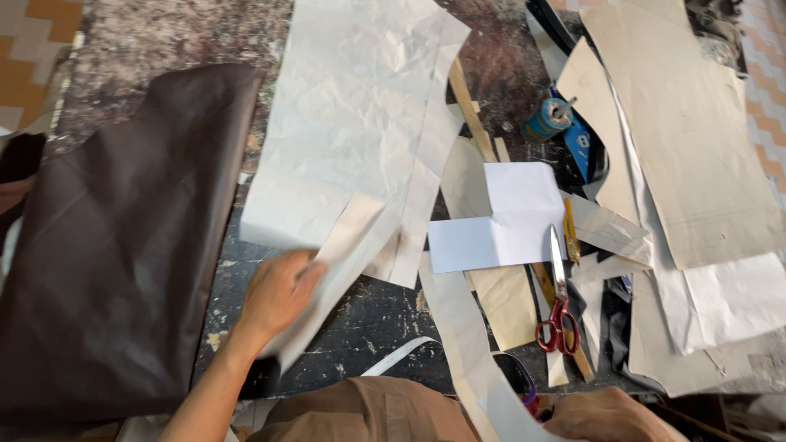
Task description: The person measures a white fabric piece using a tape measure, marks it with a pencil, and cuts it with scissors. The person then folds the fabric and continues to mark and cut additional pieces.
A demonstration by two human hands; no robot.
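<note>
Left hand (278,295): our fingers pinch a paper strip (340,262); tugging could tear it.
Right hand (610,413): fingers' state unclear.
Scissors (558,303): near right, blades could snag loose paper.

surface: dark worktable (385,319), scuffed, paint-flecked | floor: orange/cream zigzag tiles (37,33) at 10 o'clock, same tiles (765,74) at 2 o'clock | light: even, soft, no hard shadows
</note>
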